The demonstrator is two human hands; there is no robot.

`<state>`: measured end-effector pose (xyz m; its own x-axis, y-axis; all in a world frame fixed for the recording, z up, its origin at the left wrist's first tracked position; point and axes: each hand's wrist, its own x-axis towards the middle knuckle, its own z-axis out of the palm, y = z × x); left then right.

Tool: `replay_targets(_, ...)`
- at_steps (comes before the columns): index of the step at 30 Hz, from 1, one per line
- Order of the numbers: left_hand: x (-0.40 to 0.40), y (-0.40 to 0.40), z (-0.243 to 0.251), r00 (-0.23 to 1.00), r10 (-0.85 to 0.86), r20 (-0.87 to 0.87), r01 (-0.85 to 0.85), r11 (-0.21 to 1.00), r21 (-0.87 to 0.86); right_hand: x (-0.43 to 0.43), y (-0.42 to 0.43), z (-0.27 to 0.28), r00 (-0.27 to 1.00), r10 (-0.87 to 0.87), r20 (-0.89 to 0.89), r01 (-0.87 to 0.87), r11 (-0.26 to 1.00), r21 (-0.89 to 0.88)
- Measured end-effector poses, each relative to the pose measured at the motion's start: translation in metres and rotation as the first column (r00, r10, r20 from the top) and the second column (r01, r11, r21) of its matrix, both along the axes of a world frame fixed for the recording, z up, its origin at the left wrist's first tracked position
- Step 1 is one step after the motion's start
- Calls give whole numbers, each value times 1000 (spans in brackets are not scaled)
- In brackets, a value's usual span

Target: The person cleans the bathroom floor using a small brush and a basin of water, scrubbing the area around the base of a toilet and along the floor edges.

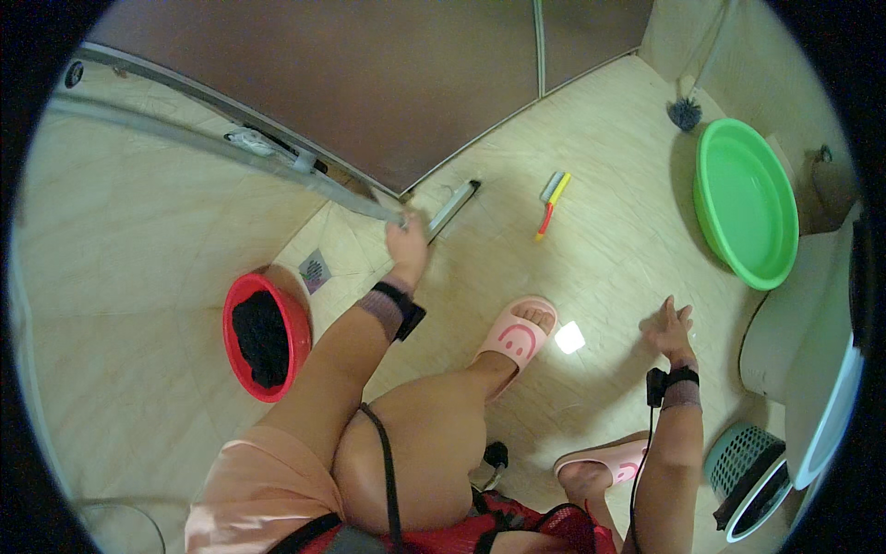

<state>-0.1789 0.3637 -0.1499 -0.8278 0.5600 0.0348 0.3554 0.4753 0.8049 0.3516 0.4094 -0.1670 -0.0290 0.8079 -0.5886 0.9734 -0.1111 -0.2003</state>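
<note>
My left hand (pixel 407 244) is closed around the end of a long grey pole (pixel 332 194), which runs off to the upper left. Beyond that hand, a narrow bar with a dark end (pixel 453 209), like a squeegee or mop head, rests on the tiled floor. My fingers hide whether bar and pole join. Out to the right, my right hand (pixel 671 332) hangs over the floor with fingers spread and nothing in it. A yellow and red scrub brush (pixel 554 206) lies on the floor between and ahead of the hands.
Left stands a red basin (pixel 301 339) holding dark cloth, near a floor drain (pixel 315 271). A brown panel (pixel 346 83) borders the far side. On the right are a green basin (pixel 747 201), a round dark brush (pixel 684 113), a toilet (pixel 782 325) and a perforated bin (pixel 737 450).
</note>
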Motion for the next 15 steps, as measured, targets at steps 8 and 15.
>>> replay_targets(8,-80,-78,-9,979,202,-20,-202,978,-42,-10,4,5,997,-73,-28,72,997,-38)
replay_targets(15,-112,-83,-1,954,255,157,-248,967,-66,-12,4,4,996,-87,-22,86,995,-55)
